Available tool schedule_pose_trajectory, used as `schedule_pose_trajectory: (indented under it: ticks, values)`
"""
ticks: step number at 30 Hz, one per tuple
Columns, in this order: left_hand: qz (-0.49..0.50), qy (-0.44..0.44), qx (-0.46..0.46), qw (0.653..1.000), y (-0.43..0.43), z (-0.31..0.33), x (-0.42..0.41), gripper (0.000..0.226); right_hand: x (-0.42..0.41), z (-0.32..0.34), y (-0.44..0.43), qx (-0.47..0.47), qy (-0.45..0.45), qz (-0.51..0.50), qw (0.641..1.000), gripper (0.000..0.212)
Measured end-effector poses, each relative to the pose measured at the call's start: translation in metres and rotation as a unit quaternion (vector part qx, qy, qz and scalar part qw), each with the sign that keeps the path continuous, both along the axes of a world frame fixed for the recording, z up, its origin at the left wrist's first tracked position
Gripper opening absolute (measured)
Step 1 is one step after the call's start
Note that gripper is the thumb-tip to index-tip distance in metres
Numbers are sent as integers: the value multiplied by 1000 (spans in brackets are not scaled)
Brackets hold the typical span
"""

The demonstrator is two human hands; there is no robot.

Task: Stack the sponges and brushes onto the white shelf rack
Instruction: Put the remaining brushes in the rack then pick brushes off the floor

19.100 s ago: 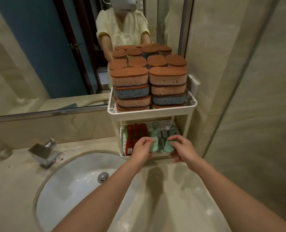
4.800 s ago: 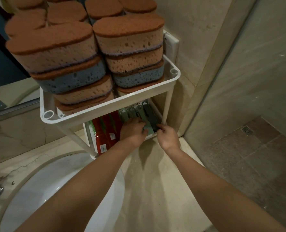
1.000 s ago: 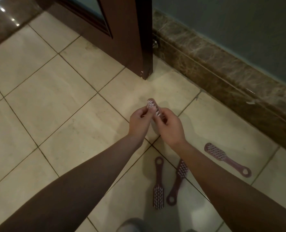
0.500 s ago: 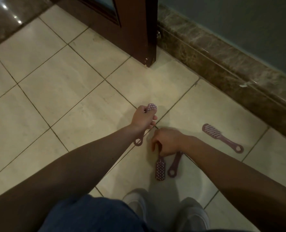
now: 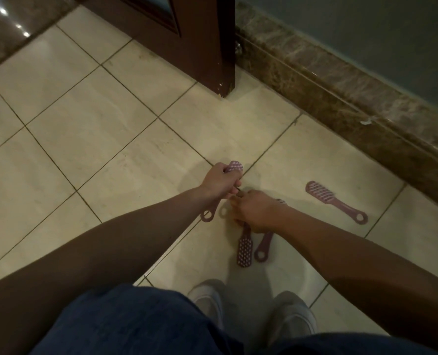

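Note:
Several pink brushes with ring-ended handles are here on the tiled floor; the white shelf rack is out of view. My left hand (image 5: 220, 181) is shut on one pink brush (image 5: 234, 166), bristle head sticking out past the fingers and handle ring hanging below the wrist. My right hand (image 5: 256, 211) reaches down beside it, fingers curled onto the handle of a second brush (image 5: 244, 249) lying on the floor. A third brush (image 5: 262, 248) lies partly under that hand. A fourth brush (image 5: 335, 201) lies alone to the right.
A dark brown door (image 5: 200, 47) stands at the top, its corner just above the hands. A brown marble skirting (image 5: 340, 98) runs along the right wall. My two light shoes (image 5: 207, 301) (image 5: 292, 313) stand on the beige tiles (image 5: 97, 139) just below the brushes.
One second ago both hands held one brush in the air. My right hand has let go and dropped onto the brushes on the floor; my left hand keeps the brush and moved lower.

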State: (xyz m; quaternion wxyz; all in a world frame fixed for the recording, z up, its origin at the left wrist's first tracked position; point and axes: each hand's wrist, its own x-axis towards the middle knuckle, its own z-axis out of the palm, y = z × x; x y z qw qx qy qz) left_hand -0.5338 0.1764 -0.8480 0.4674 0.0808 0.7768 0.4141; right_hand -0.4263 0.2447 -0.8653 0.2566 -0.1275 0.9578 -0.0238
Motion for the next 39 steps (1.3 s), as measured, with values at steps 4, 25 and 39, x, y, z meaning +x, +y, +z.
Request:
schedule_pose_trajectory:
  ticks: [4,25,39]
  values:
    - [8,7,4,1000,-1,-3,-3,12,-2,-4,-1,42,11,35,998,25]
    - [18,38,-3,999,1,-13,-9,25,-9,-7,10,-6,-33,-18,999,16]
    - [42,82,12,996,2,-8,-9,22,-19,1,16,-95,-97,-158,978,27]
